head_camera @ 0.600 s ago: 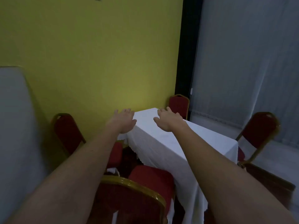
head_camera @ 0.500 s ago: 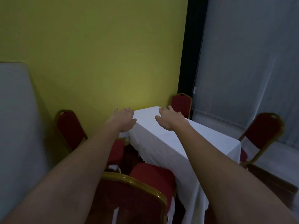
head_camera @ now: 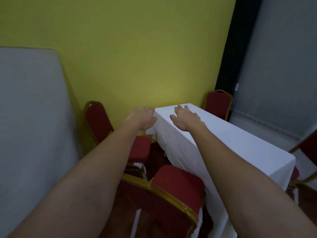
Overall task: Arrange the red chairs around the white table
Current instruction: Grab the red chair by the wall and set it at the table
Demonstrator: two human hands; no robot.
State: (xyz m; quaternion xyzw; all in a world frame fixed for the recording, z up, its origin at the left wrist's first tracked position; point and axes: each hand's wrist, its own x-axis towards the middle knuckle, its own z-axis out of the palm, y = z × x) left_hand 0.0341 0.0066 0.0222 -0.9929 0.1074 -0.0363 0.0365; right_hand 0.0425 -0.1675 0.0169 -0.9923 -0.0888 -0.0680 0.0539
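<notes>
A white-clothed table (head_camera: 240,146) runs from the middle toward the right. Several red chairs with gold frames surround it. One chair (head_camera: 173,191) stands right below me, its seat against the table's long side. Another chair (head_camera: 103,124) stands at the left by the yellow wall. A third chair (head_camera: 217,103) is at the table's far end, and a fourth chair (head_camera: 308,148) shows at the right edge. Both arms are stretched forward, palms down. My left hand (head_camera: 142,117) hovers off the table's far corner, fingers spread, empty. My right hand (head_camera: 185,117) is over the tabletop, empty too.
The yellow wall (head_camera: 137,57) is close behind the table. A tall grey panel (head_camera: 32,126) stands at the left. A grey curtain (head_camera: 283,66) hangs at the right, with pale floor (head_camera: 274,131) beneath it.
The view has tilted down and to the left, showing more of the nearest chair. Both hands stay stretched out and open, holding nothing.
</notes>
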